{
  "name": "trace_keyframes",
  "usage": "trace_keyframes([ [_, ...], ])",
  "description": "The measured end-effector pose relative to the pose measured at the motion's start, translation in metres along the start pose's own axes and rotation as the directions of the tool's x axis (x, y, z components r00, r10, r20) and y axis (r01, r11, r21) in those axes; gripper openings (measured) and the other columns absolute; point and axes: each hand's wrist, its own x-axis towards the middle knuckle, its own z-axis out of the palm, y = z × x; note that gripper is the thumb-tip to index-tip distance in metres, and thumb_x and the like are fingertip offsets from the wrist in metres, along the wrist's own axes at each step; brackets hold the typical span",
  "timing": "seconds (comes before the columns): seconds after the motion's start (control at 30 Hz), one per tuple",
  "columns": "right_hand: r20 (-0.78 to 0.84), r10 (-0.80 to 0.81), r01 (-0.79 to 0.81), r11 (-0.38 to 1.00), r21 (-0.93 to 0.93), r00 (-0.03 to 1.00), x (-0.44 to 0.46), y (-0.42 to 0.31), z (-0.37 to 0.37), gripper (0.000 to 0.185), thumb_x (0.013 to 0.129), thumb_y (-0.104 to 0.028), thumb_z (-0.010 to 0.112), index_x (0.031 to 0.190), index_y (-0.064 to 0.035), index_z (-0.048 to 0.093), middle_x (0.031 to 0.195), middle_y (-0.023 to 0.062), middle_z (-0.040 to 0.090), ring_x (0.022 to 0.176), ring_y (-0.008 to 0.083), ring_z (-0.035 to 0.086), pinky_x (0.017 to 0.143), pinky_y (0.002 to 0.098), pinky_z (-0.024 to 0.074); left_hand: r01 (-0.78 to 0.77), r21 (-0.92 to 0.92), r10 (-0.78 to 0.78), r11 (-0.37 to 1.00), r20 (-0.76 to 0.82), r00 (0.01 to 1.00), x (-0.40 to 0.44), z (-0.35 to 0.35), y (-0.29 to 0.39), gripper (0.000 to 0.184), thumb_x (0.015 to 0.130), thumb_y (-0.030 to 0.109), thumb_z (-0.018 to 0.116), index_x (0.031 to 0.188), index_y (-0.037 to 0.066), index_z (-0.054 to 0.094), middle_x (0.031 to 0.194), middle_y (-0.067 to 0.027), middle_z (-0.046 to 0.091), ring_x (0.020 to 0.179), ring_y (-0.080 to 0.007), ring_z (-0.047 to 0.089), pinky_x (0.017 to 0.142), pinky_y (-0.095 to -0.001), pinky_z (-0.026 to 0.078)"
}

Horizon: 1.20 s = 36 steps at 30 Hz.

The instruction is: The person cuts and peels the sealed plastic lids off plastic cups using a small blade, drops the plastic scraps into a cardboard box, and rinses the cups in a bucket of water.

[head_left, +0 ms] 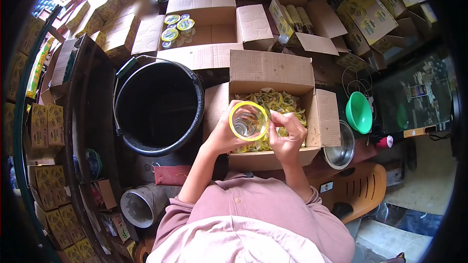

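A clear plastic cup (pixel 248 121) with a yellow rim is held up in front of my chest, its open mouth facing the camera. My left hand (pixel 223 131) wraps round the cup's left side. At its right edge, my right hand (pixel 288 134) has thumb and fingers pinched by the rim, on something too small to make out. Below both hands stands an open cardboard box (pixel 270 70) holding a heap of yellow and green wrapper pieces (pixel 285 101).
A black bucket (pixel 158 107) stands left of the box. Behind it, an open carton (pixel 214 22) holds several lidded cups (pixel 185 24). On the right are a green bowl (pixel 359 112), a metal bowl (pixel 341 148) and an orange chair (pixel 365 187). Stacked cartons line the left.
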Motion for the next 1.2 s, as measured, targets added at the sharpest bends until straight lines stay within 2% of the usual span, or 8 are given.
trace_keyframes([
  [0.2,0.018,-0.003,0.003,1.0,-0.029,1.0,-0.002,0.001,0.001,0.032,0.066,0.01,0.063,0.094,-0.0058,0.066,0.072,0.0079,0.061,0.062,0.0165,0.06,0.056,0.0266,0.0467,0.031,0.009,-0.032,0.999,0.124,0.992,-0.001,-0.008,-0.005,0.06,0.059,0.006,0.078,0.11,0.0,0.048,0.103,-0.0089,0.047,0.096,-0.0189,0.054,0.084,-0.0298,0.046],
  [0.3,0.011,0.008,-0.008,1.0,0.0,1.0,0.0,0.002,0.002,0.031,0.067,0.01,0.063,0.093,-0.0056,0.067,0.073,0.0081,0.061,0.062,0.0163,0.06,0.056,0.0265,0.0467,-0.036,0.062,0.028,0.997,0.13,0.991,-0.001,-0.007,-0.005,0.066,0.058,0.009,0.079,0.112,0.001,0.043,0.104,-0.01,0.047,0.096,-0.0208,0.054,0.085,-0.0313,0.046],
  [0.4,0.004,0.037,-0.037,0.999,0.023,0.999,0.0,0.001,0.001,0.031,0.066,0.01,0.063,0.093,-0.0054,0.067,0.073,0.0082,0.061,0.062,0.0165,0.06,0.056,0.0266,0.0466,-0.028,0.024,0.027,0.999,0.013,1.0,-0.002,-0.005,-0.014,0.073,0.056,0.012,0.081,0.114,0.003,0.037,0.105,-0.0111,0.047,0.096,-0.023,0.054,0.087,-0.0336,0.045],
  [0.5,-0.003,0.03,-0.03,0.999,0.018,1.0,-0.002,0.001,0.002,0.031,0.066,0.01,0.063,0.092,-0.005,0.067,0.073,0.0082,0.061,0.063,0.0165,0.06,0.056,0.0264,0.0467,-0.054,0.046,0.053,0.997,0.022,0.998,-0.002,-0.007,-0.02,0.077,0.055,0.014,0.082,0.113,0.004,0.033,0.109,-0.0122,0.047,0.1,-0.0252,0.054,0.09,-0.0352,0.043],
  [0.6,-0.001,0.007,-0.007,1.0,-0.008,1.0,-0.001,0.002,0.002,0.03,0.066,0.01,0.064,0.091,-0.0044,0.067,0.073,0.0079,0.061,0.062,0.016,0.06,0.056,0.0259,0.0471,-0.026,0.194,0.002,0.981,0.124,0.992,-0.003,-0.009,-0.017,0.078,0.056,0.014,0.082,0.115,0.004,0.032,0.111,-0.0126,0.048,0.105,-0.0254,0.053,0.092,-0.0351,0.042],
  [0.7,0.017,0.012,-0.012,1.0,0.013,1.0,0.002,0.002,0.001,0.028,0.066,0.01,0.064,0.09,-0.0035,0.067,0.072,0.008,0.061,0.063,0.0161,0.06,0.056,0.0257,0.0471,0.049,0.076,-0.062,0.996,0.18,0.982,-0.003,-0.011,-0.015,0.082,0.056,0.013,0.082,0.119,0.003,0.03,0.11,-0.0128,0.05,0.108,-0.0257,0.052,0.094,-0.035,0.041],
  [0.97,-0.035,0.018,-0.019,0.999,-0.033,0.999,-0.005,0.003,0.0,0.025,0.068,0.008,0.066,0.09,-0.0022,0.066,0.072,0.0088,0.061,0.063,0.0169,0.061,0.057,0.0259,0.0476,-0.019,-0.15,0.027,0.989,0.047,0.999,-0.001,-0.004,-0.011,0.064,0.061,0.007,0.071,0.117,0.0,0.041,0.11,-0.0108,0.051,0.106,-0.0199,0.05,0.094,-0.0314,0.039],
  [1.2,-0.043,0.018,-0.018,1.0,-0.012,0.999,-0.007,-0.001,0.004,0.026,0.067,0.008,0.066,0.09,-0.0032,0.066,0.073,0.0089,0.062,0.065,0.0182,0.061,0.058,0.027,0.0479,-0.125,0.054,0.125,0.991,0.004,0.992,-0.002,0.0,-0.009,0.062,0.059,0.008,0.075,0.113,0.0,0.045,0.105,-0.0097,0.048,0.098,-0.0193,0.052,0.086,-0.0299,0.044],
])
